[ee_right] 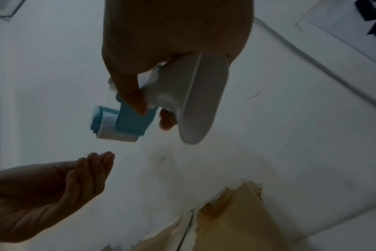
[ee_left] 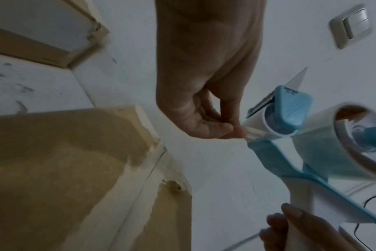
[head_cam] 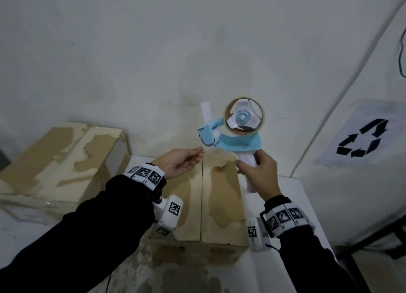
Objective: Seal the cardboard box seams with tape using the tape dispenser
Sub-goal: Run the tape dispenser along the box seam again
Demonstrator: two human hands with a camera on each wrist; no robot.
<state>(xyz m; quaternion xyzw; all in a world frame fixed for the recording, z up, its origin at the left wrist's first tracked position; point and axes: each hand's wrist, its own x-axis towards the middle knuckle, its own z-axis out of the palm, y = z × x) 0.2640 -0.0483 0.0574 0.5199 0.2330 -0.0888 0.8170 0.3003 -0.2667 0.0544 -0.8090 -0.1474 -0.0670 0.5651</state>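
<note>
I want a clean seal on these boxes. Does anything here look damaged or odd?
Yes. The box under the hands has its top paper layer torn away in ragged patches beside the centre seam, and the second box to the left is peeled likewise. Tape may grip unevenly there.

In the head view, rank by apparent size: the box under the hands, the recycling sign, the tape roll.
1. Box, largest.
2. Recycling sign.
3. Tape roll, smallest, though held up nearer the camera.
</note>
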